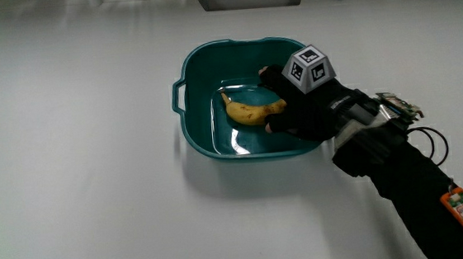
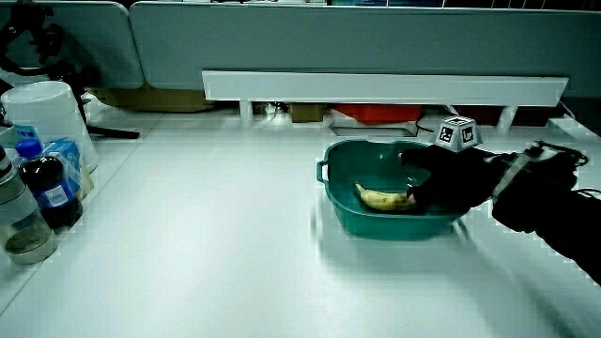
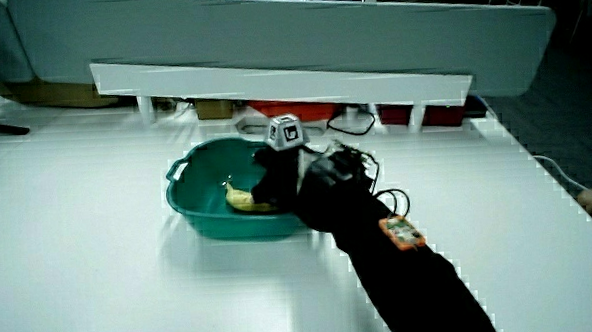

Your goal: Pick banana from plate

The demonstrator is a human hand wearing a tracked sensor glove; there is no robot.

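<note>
The banana (image 1: 251, 110) lies on the floor of a teal basin (image 1: 197, 66), a deep tub with a rim handle rather than a flat plate, near the middle of the frame in the main view. The hand (image 1: 300, 103) reaches over the basin's rim, its fingers (image 1: 270, 76) curled around the banana's nearer end. One finger lies on each flank of that end, in what appears to be a pinch, and the fruit rests on the basin floor, not yet lifted. Risk 1: the hold is at one end only, so the free end may swing down and the fruit may twist out of the fingers during the lift. Risk 2: the basin wall is high, and a low lift path could catch the banana or the forearm on the rim and drag or tip the basin. Risk 3: too hard a squeeze could bruise the fruit. The main view shows the fingers bracketing the banana and the patterned cube (image 1: 309, 65) on the back of the hand. In a side view (image 2: 383, 198) the wall height and the banana's low position are visible, but not the finger contact. In a side view (image 3: 239, 199) the forearm hides most of the hand, and only the banana's free end shows.
</note>
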